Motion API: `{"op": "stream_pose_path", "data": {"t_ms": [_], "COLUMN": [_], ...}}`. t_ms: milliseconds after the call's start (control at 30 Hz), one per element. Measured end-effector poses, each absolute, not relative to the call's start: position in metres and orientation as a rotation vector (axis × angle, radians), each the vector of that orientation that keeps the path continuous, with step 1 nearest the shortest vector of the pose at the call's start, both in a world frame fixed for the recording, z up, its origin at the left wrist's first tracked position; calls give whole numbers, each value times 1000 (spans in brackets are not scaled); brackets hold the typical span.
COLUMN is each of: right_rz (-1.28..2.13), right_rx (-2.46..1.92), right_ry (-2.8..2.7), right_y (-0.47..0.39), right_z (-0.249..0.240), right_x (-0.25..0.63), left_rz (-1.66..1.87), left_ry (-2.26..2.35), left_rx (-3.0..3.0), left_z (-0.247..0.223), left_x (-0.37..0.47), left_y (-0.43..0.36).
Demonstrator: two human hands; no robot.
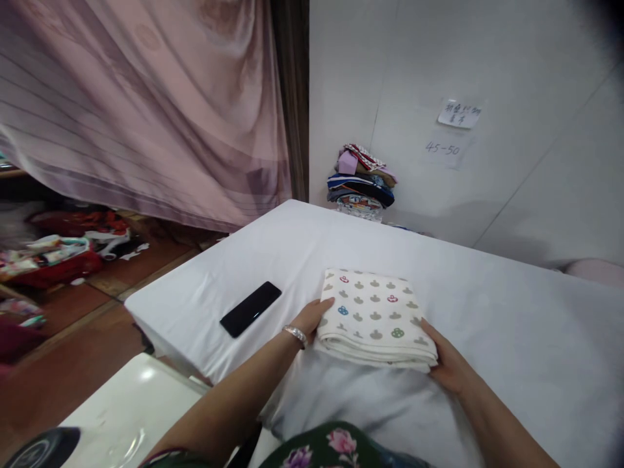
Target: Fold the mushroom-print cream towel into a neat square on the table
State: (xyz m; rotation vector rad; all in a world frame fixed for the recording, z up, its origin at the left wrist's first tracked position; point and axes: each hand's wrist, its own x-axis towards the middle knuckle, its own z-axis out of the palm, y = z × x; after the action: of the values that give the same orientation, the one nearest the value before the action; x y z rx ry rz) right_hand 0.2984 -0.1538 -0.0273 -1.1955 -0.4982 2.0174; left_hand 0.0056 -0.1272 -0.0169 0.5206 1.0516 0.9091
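A folded white cloth (373,309) printed with grey, red, blue and green mushroom shapes lies near the front edge of a white-covered table (511,325). My left hand (314,317), with a silver bracelet at the wrist, grips the cloth's left edge, thumb on top and the other fingers out of sight. On the opposite side my right hand (446,357) holds the right edge near the front corner, its fingers partly hidden beneath the layers. To the left of the cloth, a black phone (251,309) rests flat on the table.
Behind the table's far edge stands a stack of folded clothes (361,179) against the wall. Handwritten paper signs (459,114) are stuck there. A pink curtain (195,117) hangs at the left. A white stool-like surface (131,409) is at the lower left, a red basket (58,266) beyond.
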Motion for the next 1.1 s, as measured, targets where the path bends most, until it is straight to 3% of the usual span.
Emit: {"op": "stream_pose_path", "data": {"t_ms": [233,500,800,1100], "right_rz": [1929,1876,1905,1603], "right_rx": [-1225,-1195,-1338,-1086], "right_ry": [-558,-664,-537,-643], "right_y": [-156,-160,-162,-162], "right_z": [-30,-29,-25,-6], "right_x": [302,302,304,279], "left_rz": [1028,907,882,849], "left_ry": [1098,1069,1056,1020], "left_rx": [761,567,633,1109], "left_z": [-2,-28,-23,51], "left_x": [13,2,6,-8], "left_y": [-121,-122,-126,-46]}}
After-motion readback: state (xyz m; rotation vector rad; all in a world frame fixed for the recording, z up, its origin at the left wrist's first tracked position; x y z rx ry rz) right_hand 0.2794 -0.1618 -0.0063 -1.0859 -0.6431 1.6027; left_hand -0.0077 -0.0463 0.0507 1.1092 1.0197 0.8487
